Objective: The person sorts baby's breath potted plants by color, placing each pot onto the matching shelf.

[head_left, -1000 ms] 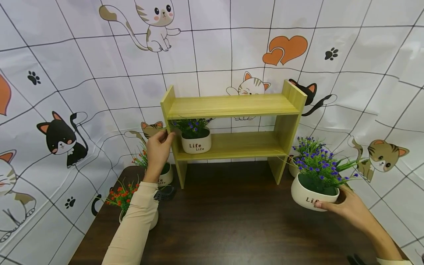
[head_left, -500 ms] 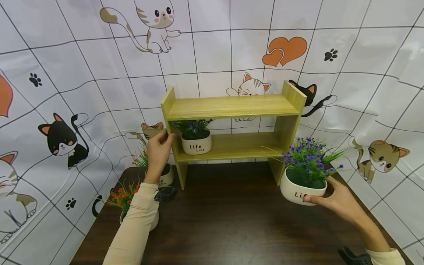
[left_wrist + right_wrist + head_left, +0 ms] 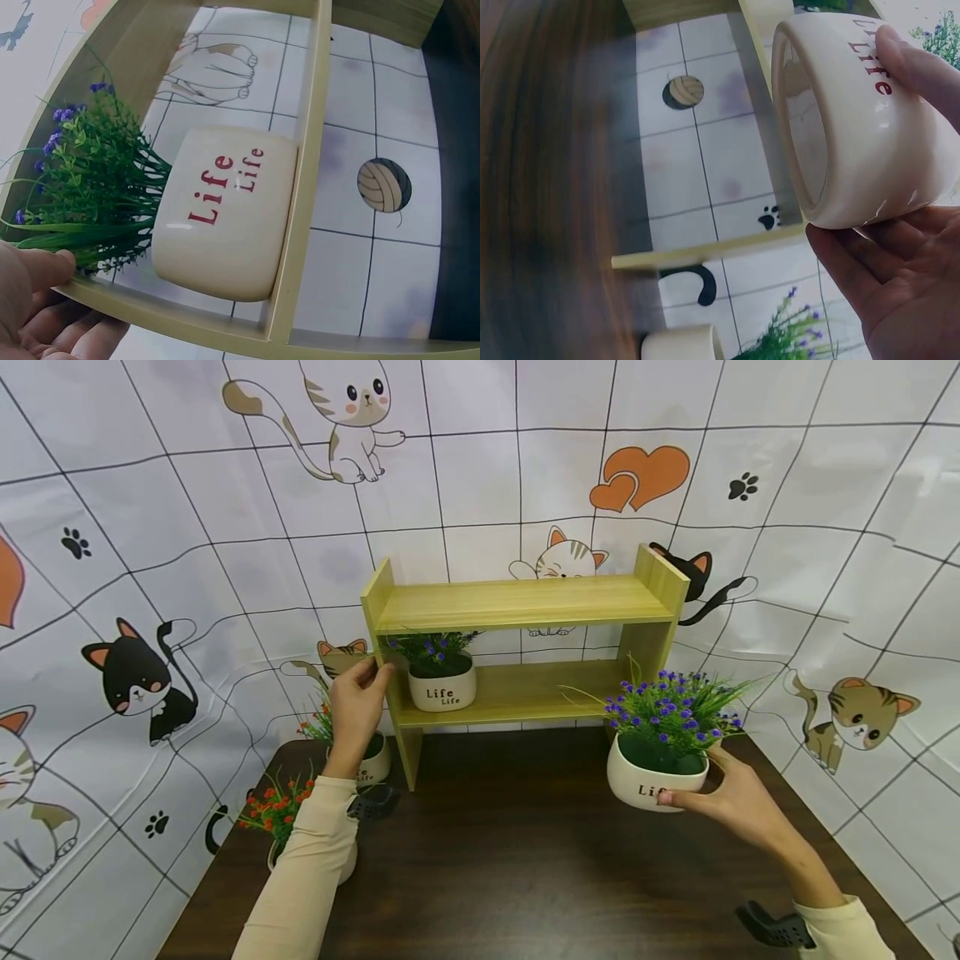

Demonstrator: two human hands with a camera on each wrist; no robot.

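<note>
Cream pots of flowers carry brown-red lettering. The pot on the left of the shelf's lower board, the shelved pot (image 3: 442, 692), reads "Life" twice, one word below the other. The held pot (image 3: 654, 779), full of purple flowers, shows "Lif" in the head view, a thumb covering the rest; in the right wrist view a second line reads "Life" in full. On the far left of the dark table (image 3: 510, 860), a pot with orange-red flowers, the far-left pot (image 3: 373, 767), shows only part of its words, "fe" above "Life". A nearer orange-red-flowered pot (image 3: 348, 866) is mostly behind a cream sleeve (image 3: 300, 868).

Compared with one second ago, the held pot has travelled left, from beyond the right end of the pale wooden shelf (image 3: 525, 602) to in front of its right leg. The left hand is in the same place.

The right hand (image 3: 738, 797) grips the held pot firmly, thumb on the lettered front and fingers round the side and lower edge. The pot is upright and lifted off the table; whether it touches the shelf cannot be told. The left hand (image 3: 358, 706) pinches the shelf's left side panel narrowly between thumb and fingers, just beside the shelved pot.
</note>
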